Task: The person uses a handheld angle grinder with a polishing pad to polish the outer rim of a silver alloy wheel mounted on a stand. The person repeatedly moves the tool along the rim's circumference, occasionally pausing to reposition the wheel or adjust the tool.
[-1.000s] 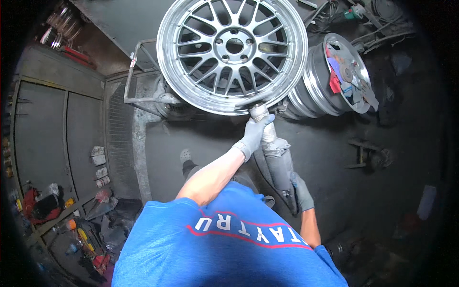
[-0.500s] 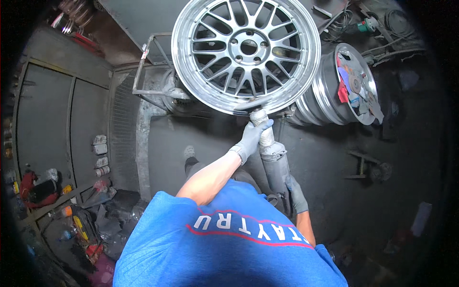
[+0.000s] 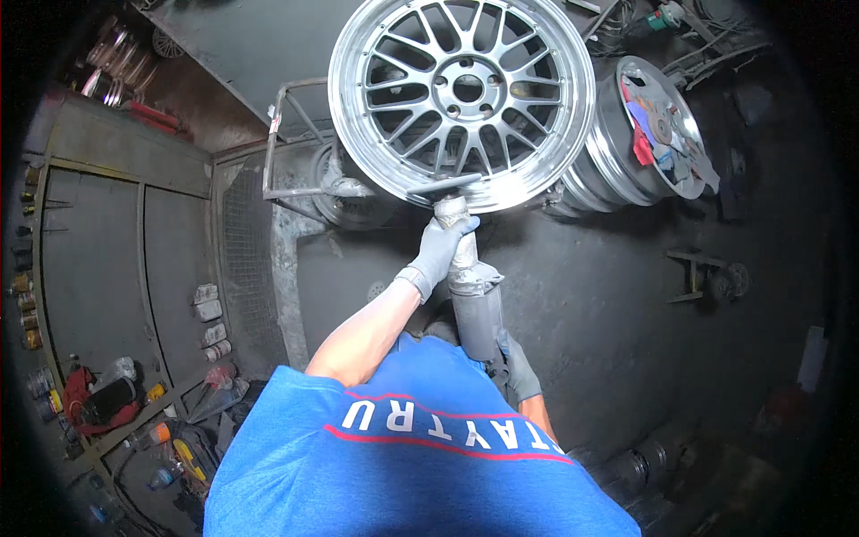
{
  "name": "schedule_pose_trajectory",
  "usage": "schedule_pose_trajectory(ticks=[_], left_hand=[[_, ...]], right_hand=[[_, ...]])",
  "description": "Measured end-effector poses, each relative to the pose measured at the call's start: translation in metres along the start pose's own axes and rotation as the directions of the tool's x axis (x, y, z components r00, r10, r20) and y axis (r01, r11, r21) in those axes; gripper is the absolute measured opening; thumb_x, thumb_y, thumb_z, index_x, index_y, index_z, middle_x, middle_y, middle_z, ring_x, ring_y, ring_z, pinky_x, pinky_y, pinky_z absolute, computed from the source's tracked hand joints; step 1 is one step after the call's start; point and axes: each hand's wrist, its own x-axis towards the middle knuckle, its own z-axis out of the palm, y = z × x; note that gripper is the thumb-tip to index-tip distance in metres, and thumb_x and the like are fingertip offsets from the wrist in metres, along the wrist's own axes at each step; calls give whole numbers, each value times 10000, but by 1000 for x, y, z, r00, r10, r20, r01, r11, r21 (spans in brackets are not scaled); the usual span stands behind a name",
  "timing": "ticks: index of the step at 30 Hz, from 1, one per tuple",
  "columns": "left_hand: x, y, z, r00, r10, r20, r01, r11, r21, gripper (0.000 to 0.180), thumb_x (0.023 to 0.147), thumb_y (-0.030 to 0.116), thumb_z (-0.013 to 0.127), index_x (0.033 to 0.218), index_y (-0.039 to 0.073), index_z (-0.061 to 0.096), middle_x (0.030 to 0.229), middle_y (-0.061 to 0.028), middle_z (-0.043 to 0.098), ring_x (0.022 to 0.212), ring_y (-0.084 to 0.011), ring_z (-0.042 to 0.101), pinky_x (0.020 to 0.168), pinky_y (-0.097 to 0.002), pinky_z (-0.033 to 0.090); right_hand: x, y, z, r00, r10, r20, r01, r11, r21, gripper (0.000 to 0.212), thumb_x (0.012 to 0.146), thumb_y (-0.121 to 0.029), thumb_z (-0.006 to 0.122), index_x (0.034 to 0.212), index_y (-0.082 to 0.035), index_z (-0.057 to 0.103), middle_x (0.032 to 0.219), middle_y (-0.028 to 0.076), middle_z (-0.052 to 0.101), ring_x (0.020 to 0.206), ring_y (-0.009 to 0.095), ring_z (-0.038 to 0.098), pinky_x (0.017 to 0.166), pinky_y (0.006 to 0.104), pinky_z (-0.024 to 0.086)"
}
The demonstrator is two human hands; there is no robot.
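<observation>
Over on the left stands a tubular metal frame [image 3: 300, 192]; then the gloved left hand [image 3: 438, 248] wraps its fingers around the pale neck of a power tool [image 3: 479, 315], whose disc [image 3: 442, 184] sits at the lower lip of a silver spoked wheel [image 3: 469, 109] ahead. The gloved right hand [image 3: 521, 369] grips the tool's rear end, fingers partly hidden, and farther right a second wheel [image 3: 611, 148] lies tilted.

It looks like a wheel workshop — a spoked metal rim [image 3: 470, 109], a bulky hand-held power tool [image 3: 479, 315], a second rim [image 3: 624, 157] alongside, grimy grey floor [image 3: 599, 313].
</observation>
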Motion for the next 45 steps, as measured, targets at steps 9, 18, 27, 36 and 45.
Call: schedule_pose_trajectory(ticks=[9, 18, 27, 36, 45], left_hand=[[6, -48, 87, 1000, -18, 2, 18, 982, -190, 444, 903, 250, 919, 1251, 66, 713, 1131, -55, 761, 1009, -178, 722, 928, -372, 587], [28, -58, 192, 999, -25, 25, 33, 917, -396, 411, 921, 229, 907, 1243, 65, 711, 1157, -53, 756, 1041, -185, 719, 946, -378, 586], [14, -55, 135, 968, 45, -245, -105, 965, -240, 503, 892, 236, 921, 1302, 45, 700, 1211, -78, 764, 1072, -196, 725, 964, -373, 577], [5, -35, 108, 954, 37, -297, -81, 987, -137, 499, 892, 195, 890, 1324, 38, 695, 1222, -68, 755, 1090, -188, 718, 974, -360, 570], [28, -51, 181, 993, 71, -96, -93, 965, -246, 496, 896, 231, 907, 1305, 43, 697, 1184, -60, 757, 1062, -184, 713, 958, -363, 569]], right_hand=[[-23, -82, -105, 996, -83, -28, 74, 968, -238, 688, 1082, -524, 666, 1521, 3, 611, 1414, 132, 701, 1261, 225, 664, 1072, 369, 530], [-52, -196, -155, 980, -172, -100, 113, 896, -430, 577, 1094, -492, 660, 1455, -42, 643, 1289, 66, 720, 1105, 181, 688, 880, 333, 568], [-6, -166, -134, 999, 11, 35, 3, 930, -369, 643, 1103, -506, 627, 1490, 7, 638, 1440, 143, 695, 1243, 259, 686, 1089, 386, 524], [34, -116, -143, 975, 133, 177, -100, 978, -183, 690, 1117, -517, 596, 1549, 21, 591, 1515, 178, 659, 1354, 284, 641, 1176, 415, 484], [-18, -161, -161, 991, -130, 1, 124, 941, -314, 629, 1097, -578, 606, 1351, -10, 698, 1113, 67, 755, 876, 166, 701, 725, 321, 556]])
